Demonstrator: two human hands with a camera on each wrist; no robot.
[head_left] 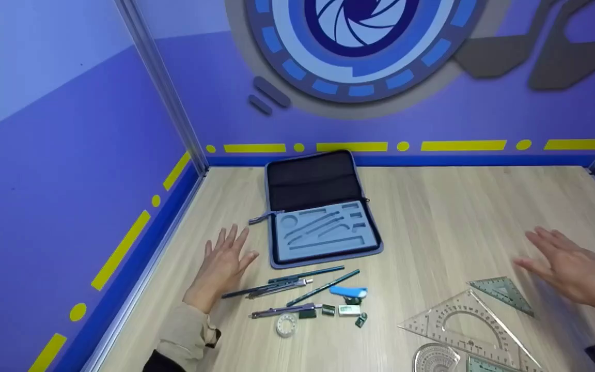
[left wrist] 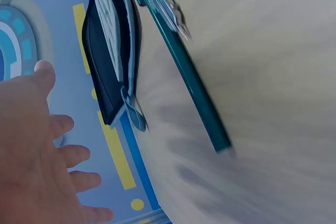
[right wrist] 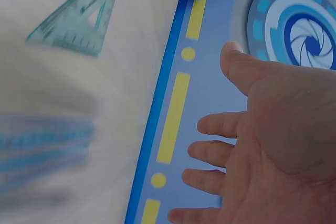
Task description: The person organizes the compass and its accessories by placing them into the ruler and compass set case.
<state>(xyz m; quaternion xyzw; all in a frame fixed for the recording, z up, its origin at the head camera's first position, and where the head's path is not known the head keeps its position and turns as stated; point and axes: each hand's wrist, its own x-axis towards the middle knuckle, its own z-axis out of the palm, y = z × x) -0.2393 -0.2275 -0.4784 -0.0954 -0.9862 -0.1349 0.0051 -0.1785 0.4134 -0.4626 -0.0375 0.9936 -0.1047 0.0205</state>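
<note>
Semicircular protractor (head_left: 434,356): clear, nearest the viewer, at five o'clock from the case; presumably thin, stiff and slick, best lifted by its rim.
Zip case (head_left: 310,186): centre of the clock, twelve being the back wall; lies open, its foam insert (head_left: 328,231) cut with shaped recesses; likely light and soft-walled, best held by the border.
Pencils (head_left: 323,287): at six to seven o'clock; light, rigid, apt to roll; a mid-shaft pinch should serve.
Compass (head_left: 277,311): just past six o'clock; probably dense and sharp-tipped, safest taken by its head.
Teal set square (right wrist: 73,30): at four o'clock; flat and perhaps brittle, best taken by opposite edges.
Left hand (head_left: 220,271): at eight o'clock, beside the pencils; fingers spread wide towards one o'clock, gripping nothing.
Right hand (head_left: 574,271): past three o'clock, beyond the set square; fingers extended towards ten, thumb apart, gripping nothing.
</note>
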